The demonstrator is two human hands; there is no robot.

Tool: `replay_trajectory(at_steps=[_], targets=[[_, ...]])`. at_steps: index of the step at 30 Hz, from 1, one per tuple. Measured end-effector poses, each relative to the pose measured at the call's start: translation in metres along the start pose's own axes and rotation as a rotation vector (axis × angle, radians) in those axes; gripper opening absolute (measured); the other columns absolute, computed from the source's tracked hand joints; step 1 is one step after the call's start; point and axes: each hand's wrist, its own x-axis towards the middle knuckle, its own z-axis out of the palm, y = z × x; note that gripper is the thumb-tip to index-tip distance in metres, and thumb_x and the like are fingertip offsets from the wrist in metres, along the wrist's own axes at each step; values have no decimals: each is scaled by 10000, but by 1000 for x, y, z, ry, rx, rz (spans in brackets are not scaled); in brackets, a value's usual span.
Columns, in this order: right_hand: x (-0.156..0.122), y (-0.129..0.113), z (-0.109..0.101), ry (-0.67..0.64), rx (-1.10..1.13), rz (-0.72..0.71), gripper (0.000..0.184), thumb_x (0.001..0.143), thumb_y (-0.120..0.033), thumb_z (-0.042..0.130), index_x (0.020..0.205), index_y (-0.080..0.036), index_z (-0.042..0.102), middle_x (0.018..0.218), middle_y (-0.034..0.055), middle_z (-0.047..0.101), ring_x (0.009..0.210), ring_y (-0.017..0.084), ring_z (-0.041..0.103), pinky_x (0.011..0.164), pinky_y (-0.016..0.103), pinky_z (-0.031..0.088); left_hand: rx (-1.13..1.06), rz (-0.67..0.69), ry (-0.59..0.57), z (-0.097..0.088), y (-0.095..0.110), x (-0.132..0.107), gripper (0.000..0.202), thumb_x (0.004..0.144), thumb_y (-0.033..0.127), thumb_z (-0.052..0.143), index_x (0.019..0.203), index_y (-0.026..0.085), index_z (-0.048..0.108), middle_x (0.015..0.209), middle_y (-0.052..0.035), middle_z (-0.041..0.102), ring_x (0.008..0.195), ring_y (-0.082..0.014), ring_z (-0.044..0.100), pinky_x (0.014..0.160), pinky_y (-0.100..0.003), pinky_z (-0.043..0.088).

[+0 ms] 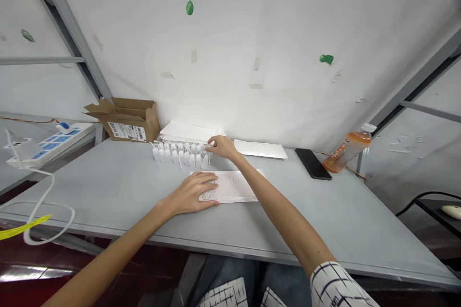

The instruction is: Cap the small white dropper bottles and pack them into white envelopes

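Note:
My left hand (196, 192) lies flat with fingers spread, pressing on the left part of a clear bubble-wrap pouch (234, 188) on the table. Behind it stand small white bottle-shaped items (175, 157) in close rows, with thin white cords or loops at their tops. At the right end of these rows is my right hand (220, 146), its thumb and fingers pinched together at the top of one item. The fingers partly hide the contact there. My right forearm crosses above the right part of the pouch.
White flat sheets or packets (261, 149) lie along the wall. An opened cardboard box (126, 122) stands at the back left, beside a power strip (54, 143) with a white cable. On the right are a black phone (312, 163) and an orange drink bottle (347, 149), leaning.

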Motion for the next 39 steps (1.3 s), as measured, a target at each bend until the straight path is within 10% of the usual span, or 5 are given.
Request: replay_trajectory(at_steps=[8,16,26,39], targets=[[-33,34,-17,308,298,42,194,899,-332,617,931,-171,721,818,39,716,654,141,635,671,263,471,148,-12,6,10,14,38,446,912,562,584,745,160,676,850,-100,698,848,-254,653,766,-405,474],[-122,109,-50,377,772,181,468,730,-626,707,785,-165,646,711,37,610,473,99,485,402,243,295,50,82,-36,43,31,90,536,818,693,617,869,167,705,1002,-124,702,932,-270,640,703,-363,453],[-148,125,-66,2,675,195,373,756,-518,734,725,-150,678,678,42,641,557,101,514,424,212,279,-95,1,-23,53,28,88,376,804,572,713,1015,270,787,1158,-67,728,1069,-276,643,829,-405,481],[-153,144,-73,-112,785,279,355,715,-450,804,812,-117,724,678,32,661,494,91,561,417,210,377,-192,-32,159,56,38,84,208,927,363,631,835,264,789,1008,-43,764,985,-230,653,874,-430,474]])
